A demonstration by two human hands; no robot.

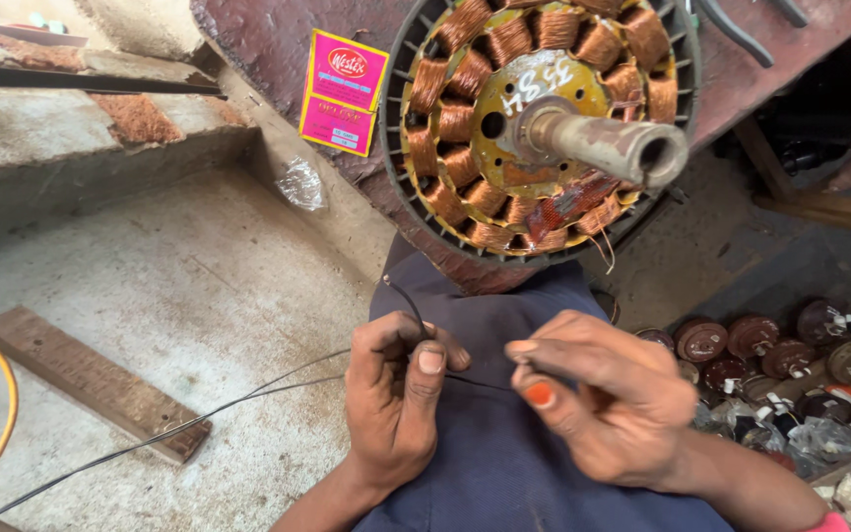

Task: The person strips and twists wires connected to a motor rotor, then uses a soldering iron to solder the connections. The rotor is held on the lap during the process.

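My left hand [394,399] pinches a thin dark wire [199,419] between thumb and forefinger; the wire's end curls up above the fingers and its two strands trail off to the lower left across the floor. My right hand [598,389] is closed on the same wire just to the right, thumb tip close to my left thumb. Both hands rest over my lap in dark blue cloth [504,463]. Right above them sits a round motor stator [534,123] with several copper coils, a yellow centre plate and a grey shaft pointing toward me.
A pink paper packet [342,91] leans left of the stator. A wooden strip [91,379] lies on the concrete floor, with a yellow cable [0,414] at the far left. Several small brown wound parts [770,360] and plastic bags crowd the lower right.
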